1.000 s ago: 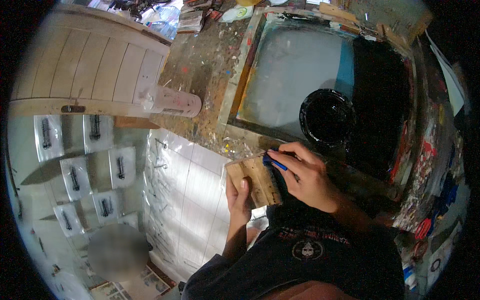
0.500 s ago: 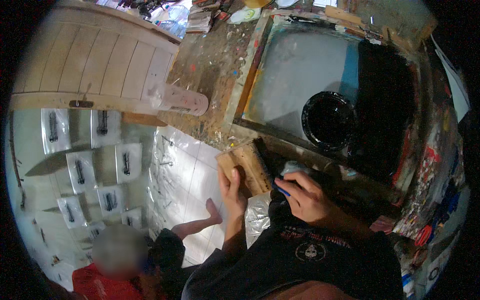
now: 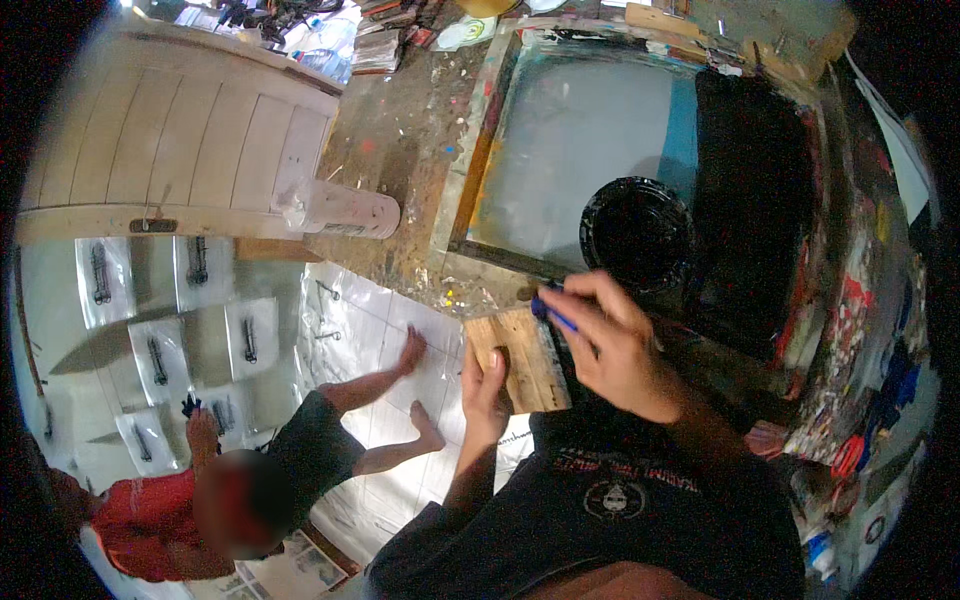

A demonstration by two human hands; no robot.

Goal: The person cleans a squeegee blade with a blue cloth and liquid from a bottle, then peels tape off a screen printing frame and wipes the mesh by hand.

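1. Filling the upper centre and right of the frame, a paint-spattered work table [image 3: 400, 160] carries a screen-printing frame [image 3: 480, 150] with a pale grey mesh and a black-inked band along its right side.
2. A white slatted panel [image 3: 170, 140] takes up the upper left of the frame.
3. Below it, on the left, printed white sheets [image 3: 165, 350] with dark motifs lie spread over the floor.
4. A second person in a red shirt [image 3: 150, 520] crouches at the lower left, one hand near the sheets.
5. A round black ink tub [image 3: 635, 230] sits on the frame, right of centre.
6. A white cylinder [image 3: 345, 208] lies on its side at the table's left edge.
7. A wooden squeegee block [image 3: 520, 355] stands at the centre of the frame, just below the frame's near corner.
8. The left hand [image 3: 485, 385] grips the block's left side, fingers wrapped on it.
9. The right hand [image 3: 620, 350] pinches a blue marker [image 3: 552, 312] against the block's upper right corner.
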